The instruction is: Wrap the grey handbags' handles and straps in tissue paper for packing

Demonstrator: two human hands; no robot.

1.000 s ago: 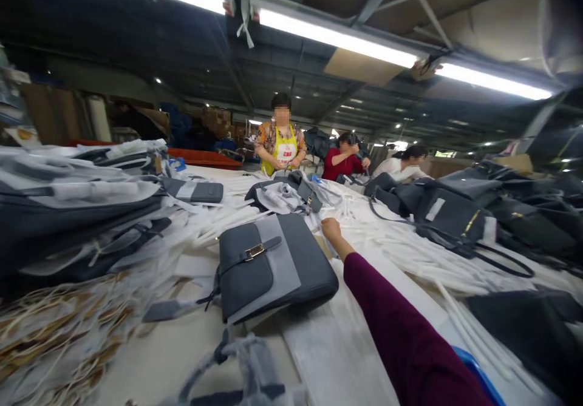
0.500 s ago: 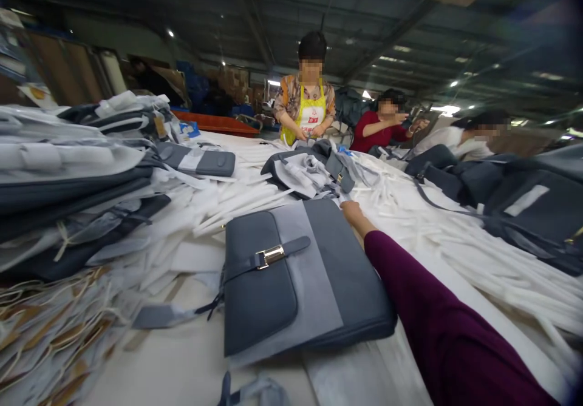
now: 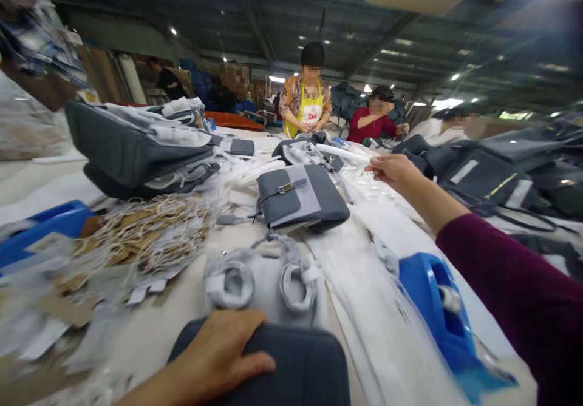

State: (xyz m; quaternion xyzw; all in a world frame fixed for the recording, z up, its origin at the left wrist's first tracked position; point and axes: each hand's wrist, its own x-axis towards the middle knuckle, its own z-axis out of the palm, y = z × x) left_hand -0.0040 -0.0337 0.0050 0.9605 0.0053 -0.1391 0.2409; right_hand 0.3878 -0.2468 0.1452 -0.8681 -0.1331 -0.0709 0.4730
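Between the fingertips of my right hand (image 3: pixel 392 170), one end of a white strip (image 3: pixel 344 153) is pinched; the strip stretches left over the pile. My left hand (image 3: pixel 223 348) lies over the far edge of a dark blue-grey bag (image 3: pixel 300 363) at the bottom, thumb out on its surface and the other fingertips hidden. Just beyond it are a handle and two coiled straps (image 3: pixel 232 284) in pale wrapping. Farther off lies a dark flap bag (image 3: pixel 328 196) with a gold buckle and a grey sheet round it.
At left, dark bags (image 3: pixel 132 145) are stacked behind a heap of corded tags (image 3: pixel 155 230). Blue tape dispensers (image 3: pixel 437 297) stand at right and far left. More bags (image 3: pixel 483 175) lie at right. Co-workers, one in a yellow apron (image 3: pixel 314 108), are across the table.
My right hand has moved right from beside the flap bag and now holds a white strip. The view has shifted and tilted down; my left hand and the bag beneath it have come into view.
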